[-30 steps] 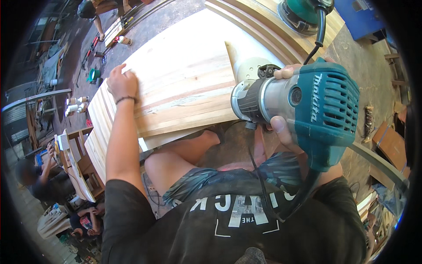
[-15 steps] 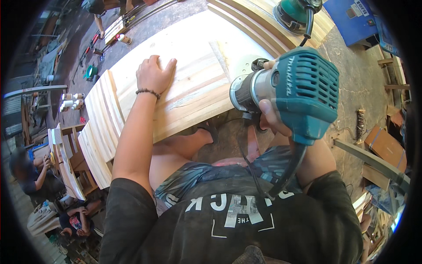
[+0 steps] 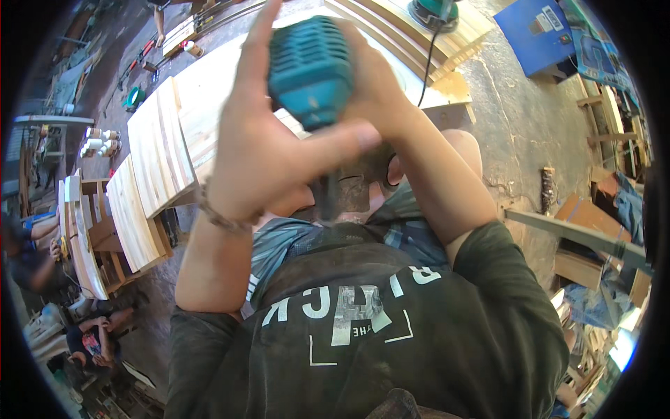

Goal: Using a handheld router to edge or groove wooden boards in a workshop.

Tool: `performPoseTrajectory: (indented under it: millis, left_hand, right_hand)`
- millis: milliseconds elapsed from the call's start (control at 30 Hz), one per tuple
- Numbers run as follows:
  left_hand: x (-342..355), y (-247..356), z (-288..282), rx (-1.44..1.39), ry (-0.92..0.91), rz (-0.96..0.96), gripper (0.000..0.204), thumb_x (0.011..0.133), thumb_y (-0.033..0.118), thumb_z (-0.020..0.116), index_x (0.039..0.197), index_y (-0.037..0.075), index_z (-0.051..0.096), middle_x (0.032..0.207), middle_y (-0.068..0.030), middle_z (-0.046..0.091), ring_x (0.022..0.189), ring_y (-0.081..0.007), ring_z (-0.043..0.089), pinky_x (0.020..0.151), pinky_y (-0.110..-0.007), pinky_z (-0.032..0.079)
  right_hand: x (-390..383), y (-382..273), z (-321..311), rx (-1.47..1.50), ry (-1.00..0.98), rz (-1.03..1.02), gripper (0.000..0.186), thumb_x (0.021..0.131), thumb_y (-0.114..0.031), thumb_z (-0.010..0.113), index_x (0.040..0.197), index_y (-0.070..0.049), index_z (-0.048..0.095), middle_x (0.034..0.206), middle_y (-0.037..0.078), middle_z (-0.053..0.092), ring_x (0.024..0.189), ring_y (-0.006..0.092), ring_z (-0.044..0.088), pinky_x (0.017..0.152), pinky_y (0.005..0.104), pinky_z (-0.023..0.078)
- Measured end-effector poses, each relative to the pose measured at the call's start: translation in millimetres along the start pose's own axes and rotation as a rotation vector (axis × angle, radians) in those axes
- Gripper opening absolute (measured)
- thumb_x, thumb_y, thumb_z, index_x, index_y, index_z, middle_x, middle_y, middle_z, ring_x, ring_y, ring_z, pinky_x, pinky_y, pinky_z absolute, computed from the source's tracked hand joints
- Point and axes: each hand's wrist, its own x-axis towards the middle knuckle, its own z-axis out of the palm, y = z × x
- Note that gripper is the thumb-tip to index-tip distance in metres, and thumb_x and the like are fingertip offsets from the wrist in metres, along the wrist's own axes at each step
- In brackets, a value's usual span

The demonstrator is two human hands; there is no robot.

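Note:
A teal trim router (image 3: 310,66) is held up in front of me over the workpiece, its ribbed motor end facing me. My right hand (image 3: 377,87) is closed around its right side, the fingers partly hidden behind the body. Close on the router's left, my left hand (image 3: 262,153) is raised and blurred, thumb and fingers stretched apart; a dark bead bracelet circles the wrist. Whether it touches the router I cannot tell. The router's base is hidden behind the hands. Beneath lies a pale wooden panel (image 3: 209,84), with striped laminated boards (image 3: 157,143) at its left.
More boards (image 3: 380,31) lie at the far right under a green power tool (image 3: 433,14) with a black cord. A blue box (image 3: 534,38) stands beyond. Small bottles (image 3: 101,142) stand left. Co-workers sit at left, one near a curved wooden piece (image 3: 82,237).
My left hand has lifted off the panel and come up beside the router. The right hand has carried the router leftward and away from my body.

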Motion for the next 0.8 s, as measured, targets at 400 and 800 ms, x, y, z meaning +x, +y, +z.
performPoseTrajectory:
  millis: [400,800]
  left_hand:
    - [-31.8,42.8,-24.7,-0.114,0.441,-0.025,0.068,0.075,-0.001,0.076,0.137,-0.002,0.048,0.117,-0.0104,0.059,0.096,-0.0165,0.062,0.085,-0.029,0.053]
    - [-71.0,48.5,30.8,0.100,0.385,-0.004,0.073,0.074,-0.005,0.076,0.140,0.001,0.046,0.117,-0.0094,0.057,0.101,-0.0168,0.061,0.089,-0.031,0.052]
  right_hand:
    - [-24.5,-84.7,52.1,-0.253,0.275,-0.029,0.099,0.060,-0.021,0.088,0.146,-0.009,0.041,0.132,0.027,0.045,0.124,0.0468,0.045,0.104,0.0525,0.039]
    - [-61.9,-64.4,51.9,-0.078,0.349,0.095,0.055,0.072,-0.027,0.077,0.121,-0.010,0.059,0.106,0.021,0.064,0.100,0.0433,0.061,0.093,0.0507,0.047]
